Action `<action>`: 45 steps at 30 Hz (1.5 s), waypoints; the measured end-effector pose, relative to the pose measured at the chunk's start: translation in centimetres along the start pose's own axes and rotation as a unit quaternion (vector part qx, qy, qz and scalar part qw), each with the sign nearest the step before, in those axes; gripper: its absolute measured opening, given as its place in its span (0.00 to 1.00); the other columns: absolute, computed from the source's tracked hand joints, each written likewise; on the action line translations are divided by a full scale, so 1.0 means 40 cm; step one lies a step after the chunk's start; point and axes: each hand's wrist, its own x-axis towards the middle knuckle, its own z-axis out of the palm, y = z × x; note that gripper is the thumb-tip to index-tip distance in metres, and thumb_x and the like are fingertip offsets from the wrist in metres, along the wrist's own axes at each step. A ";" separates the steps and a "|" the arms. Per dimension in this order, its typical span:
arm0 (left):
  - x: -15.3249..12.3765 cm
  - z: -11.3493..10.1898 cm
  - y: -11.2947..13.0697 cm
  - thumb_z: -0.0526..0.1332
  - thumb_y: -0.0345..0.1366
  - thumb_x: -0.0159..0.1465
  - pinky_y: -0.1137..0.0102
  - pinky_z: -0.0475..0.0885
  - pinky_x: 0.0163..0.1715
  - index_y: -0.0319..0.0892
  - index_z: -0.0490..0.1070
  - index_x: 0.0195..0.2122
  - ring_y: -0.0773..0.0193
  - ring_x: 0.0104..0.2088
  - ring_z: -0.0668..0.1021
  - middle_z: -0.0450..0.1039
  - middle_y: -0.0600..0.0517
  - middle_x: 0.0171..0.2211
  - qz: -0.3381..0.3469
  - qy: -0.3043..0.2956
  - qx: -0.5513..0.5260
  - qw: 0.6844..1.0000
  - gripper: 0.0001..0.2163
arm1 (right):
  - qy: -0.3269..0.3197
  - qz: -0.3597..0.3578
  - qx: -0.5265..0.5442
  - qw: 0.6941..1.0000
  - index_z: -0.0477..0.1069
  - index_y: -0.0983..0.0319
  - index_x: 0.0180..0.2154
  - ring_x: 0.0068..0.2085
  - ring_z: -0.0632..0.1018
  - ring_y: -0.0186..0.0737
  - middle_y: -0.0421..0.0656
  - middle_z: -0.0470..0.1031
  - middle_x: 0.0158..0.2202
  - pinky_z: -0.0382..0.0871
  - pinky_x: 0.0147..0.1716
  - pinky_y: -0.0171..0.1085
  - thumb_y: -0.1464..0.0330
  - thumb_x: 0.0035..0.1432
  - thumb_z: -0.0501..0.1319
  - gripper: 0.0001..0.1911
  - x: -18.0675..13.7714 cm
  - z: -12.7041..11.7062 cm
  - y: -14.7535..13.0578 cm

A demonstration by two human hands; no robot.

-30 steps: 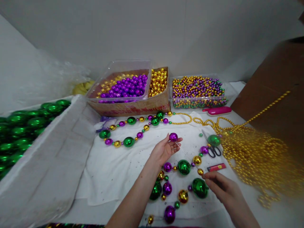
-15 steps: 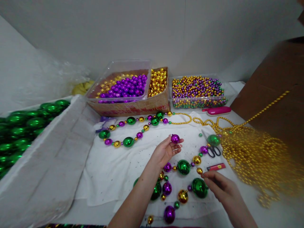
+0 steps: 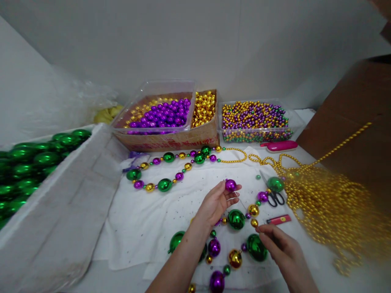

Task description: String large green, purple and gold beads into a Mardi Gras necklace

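My left hand point(image 3: 215, 202) pinches a purple bead point(image 3: 230, 185) at its fingertips, a thin clear thread running from it down to the right. My right hand point(image 3: 279, 246) is closed in a pinch on that thread, just beside a small gold bead point(image 3: 254, 222). Between and below the hands lies a partly strung chain of green point(image 3: 236, 218), gold and purple beads on a white cloth point(image 3: 146, 219). A finished bead string point(image 3: 165, 184) lies farther back on the cloth.
At the back stand a clear tub of purple and gold beads point(image 3: 159, 116), a cardboard box point(image 3: 201, 136) and a tub of small mixed beads point(image 3: 253, 118). Green balls point(image 3: 27, 158) fill a box at left. Scissors point(image 3: 273, 195), a red lighter point(image 3: 278, 220), a pink tool point(image 3: 281, 145) and a gold bead-chain pile point(image 3: 330, 203) lie right.
My left hand has carried the purple bead a little to the right. My right hand has stayed put, still pinching near the gold bead. The view has tilted slightly.
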 end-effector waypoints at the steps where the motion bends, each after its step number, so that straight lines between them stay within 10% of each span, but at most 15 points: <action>1: 0.001 -0.001 -0.001 0.55 0.40 0.65 0.68 0.72 0.35 0.36 0.70 0.40 0.63 0.32 0.78 0.75 0.38 0.42 -0.001 0.002 0.003 1.000 0.11 | -0.006 -0.004 0.000 1.000 0.77 0.61 0.36 0.32 0.74 0.42 0.43 0.75 0.31 0.66 0.30 0.34 0.55 0.53 0.62 0.17 0.001 0.000 0.000; 45: 0.023 -0.023 -0.022 0.63 0.37 0.59 0.69 0.73 0.30 0.34 0.69 0.31 0.66 0.24 0.75 0.73 0.47 0.27 0.033 0.165 -0.037 0.985 0.10 | 0.011 -0.085 -0.129 0.988 0.73 0.61 0.38 0.25 0.68 0.37 0.40 0.70 0.26 0.60 0.24 0.32 0.58 0.59 0.55 0.15 -0.002 0.043 -0.016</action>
